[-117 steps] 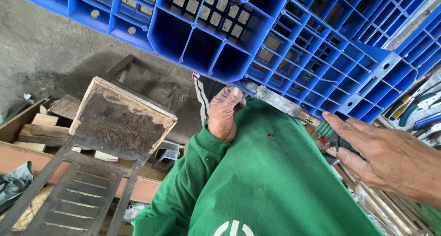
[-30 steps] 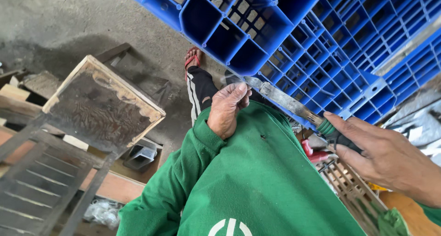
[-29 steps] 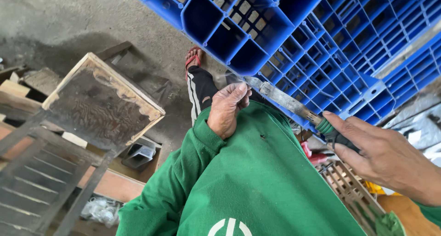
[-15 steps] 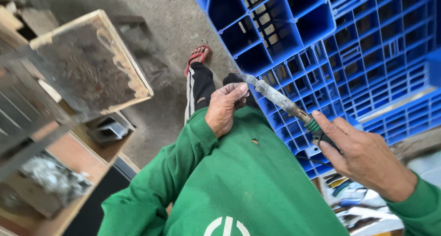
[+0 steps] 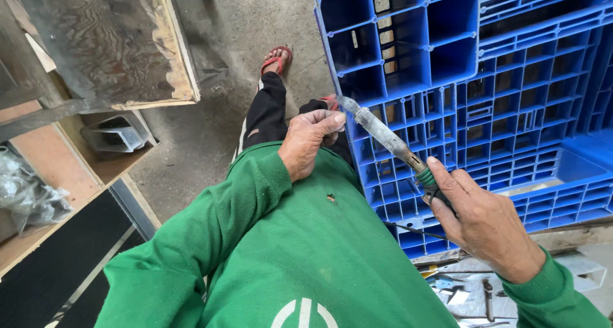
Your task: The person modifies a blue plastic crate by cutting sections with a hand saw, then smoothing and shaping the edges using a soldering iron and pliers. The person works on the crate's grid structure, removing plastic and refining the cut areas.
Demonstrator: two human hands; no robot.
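Held across the middle of the view: a soldering iron (image 5: 386,136), long grey metal shaft, green collar near the handle, slanting from lower right up to upper left in front of a blue plastic pallet (image 5: 485,85). Gripped at the handle by the right hand (image 5: 485,223), fingers wrapped shut around it, thumb laid along the green collar. Left hand (image 5: 310,140) up at the tip end, fingers curled closed with the fingertips pinched just beside the tip; possibly holding something small there, too hidden to tell. Both arms in green sleeves, green shirt (image 5: 306,251) filling the bottom of the frame. Below the hands, black trousers and a foot in a red sandal (image 5: 276,59) on the grey concrete floor (image 5: 255,22). At upper left, a worn wooden board (image 5: 108,41) with rough pale edges, above a metal bracket (image 5: 118,136). At far left, crumpled clear plastic (image 5: 25,197). At lower right, scattered small tools (image 5: 469,293) under the pallet's edge.
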